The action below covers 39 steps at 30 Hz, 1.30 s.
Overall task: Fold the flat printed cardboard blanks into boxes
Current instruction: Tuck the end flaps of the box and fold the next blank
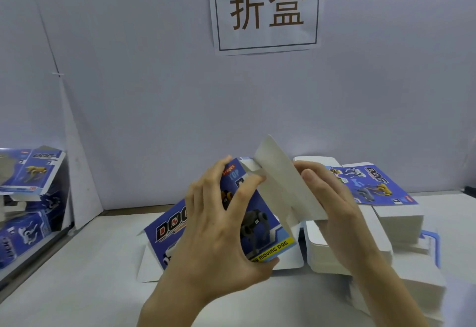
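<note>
While the printed blank [180, 226] stood half-raised above the white table [77, 288], one blue face tilted toward the camera and a plain grey-white panel [280, 180] was swung up and to the right behind it, so the step in hand looked to be opening the flat sleeve into a tube. The left hand [216, 226] was spread wide over the blue face, its fingers curled round the far edge and its thumb hooked under the near corner by the yellow strip. The right hand [332, 198] held the grey panel from behind, fingers loosely curled along it and the thumb tip pressing near its upper edge; how firmly it pinched could not be told.

To do this well, the left hand would have needed to hold the printed face steady while the right pushed the grey panel round along the scored crease, not across it, so that the corner came square and the board did not buckle. The bottom flaps resting on the table were best kept free until the tube stood open.

Just right of the work lay a stack of flat blanks [373, 236], a printed one [365, 185] on top farther back. Folded boxes [31, 172] were piled at the far left, and a paper sign [266, 9] hung on the wall behind.
</note>
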Available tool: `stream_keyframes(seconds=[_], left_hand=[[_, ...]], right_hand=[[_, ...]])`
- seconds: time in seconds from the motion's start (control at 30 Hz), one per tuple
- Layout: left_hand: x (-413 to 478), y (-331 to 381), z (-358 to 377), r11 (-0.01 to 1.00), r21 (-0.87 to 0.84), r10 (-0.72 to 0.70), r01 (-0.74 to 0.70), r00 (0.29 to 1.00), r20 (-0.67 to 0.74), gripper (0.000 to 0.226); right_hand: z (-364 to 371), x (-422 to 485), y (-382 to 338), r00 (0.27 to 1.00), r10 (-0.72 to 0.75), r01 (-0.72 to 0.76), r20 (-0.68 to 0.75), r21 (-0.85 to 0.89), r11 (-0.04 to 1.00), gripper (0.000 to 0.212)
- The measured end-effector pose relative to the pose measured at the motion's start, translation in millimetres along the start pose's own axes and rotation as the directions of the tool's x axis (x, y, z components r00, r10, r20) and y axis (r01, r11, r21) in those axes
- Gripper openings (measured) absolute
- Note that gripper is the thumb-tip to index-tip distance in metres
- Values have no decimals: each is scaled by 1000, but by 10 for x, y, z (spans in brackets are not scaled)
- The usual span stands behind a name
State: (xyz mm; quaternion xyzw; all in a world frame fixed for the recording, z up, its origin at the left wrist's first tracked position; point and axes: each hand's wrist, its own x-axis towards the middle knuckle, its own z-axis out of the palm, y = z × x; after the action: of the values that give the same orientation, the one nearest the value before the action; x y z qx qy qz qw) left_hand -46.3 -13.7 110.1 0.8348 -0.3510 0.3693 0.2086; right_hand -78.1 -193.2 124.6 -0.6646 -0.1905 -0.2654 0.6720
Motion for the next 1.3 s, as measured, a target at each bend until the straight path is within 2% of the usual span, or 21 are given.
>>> stream_keyframes(seconds=[0.07,0.13,0.2,0.27,0.33,0.5,0.73,0.9,1.07,1.13,1.23,1.3], left_hand=[[-1,13,20,1000,-2,18,-18,1000,5,105],[-6,21,30,1000,7,22,-22,1000,18,105],[-7,26,32,1000,15,27,-28,999,23,104],[-6,31,32,999,20,42,-43,999,27,103],[-8,33,33,998,23,50,-51,998,36,102],[-5,-3,14,999,17,48,-48,998,27,102],[-12,-6,65,999,-1,51,-52,997,62,99],[-9,-15,67,993,37,107,-108,993,43,97],[-12,-12,89,993,44,106,-108,992,62,99],[-14,-2,94,992,50,113,-116,992,53,99],[-10,11,108,986,85,144,-146,989,29,101],[-5,9,117,980,116,159,-161,987,27,103]], right_hand=[[11,-20,-16,996,72,-77,46,118,990,17],[8,-47,-17,996,67,-77,60,184,980,12],[5,-49,-25,990,78,-100,121,189,977,18],[-19,-31,-20,965,142,-182,220,174,968,29],[-38,-18,-16,948,200,-243,248,153,958,35],[-56,2,42,958,259,-276,122,146,950,25],[-60,2,1,966,205,-219,158,77,973,26],[-78,25,51,964,235,-238,127,10,971,15],[-94,39,54,978,207,-203,26,-100,974,30],[-92,35,30,982,190,-187,7,-143,972,45],[-79,42,31,990,142,-137,13,-190,972,29],[-78,37,85,994,109,-111,-21,-226,968,28]])
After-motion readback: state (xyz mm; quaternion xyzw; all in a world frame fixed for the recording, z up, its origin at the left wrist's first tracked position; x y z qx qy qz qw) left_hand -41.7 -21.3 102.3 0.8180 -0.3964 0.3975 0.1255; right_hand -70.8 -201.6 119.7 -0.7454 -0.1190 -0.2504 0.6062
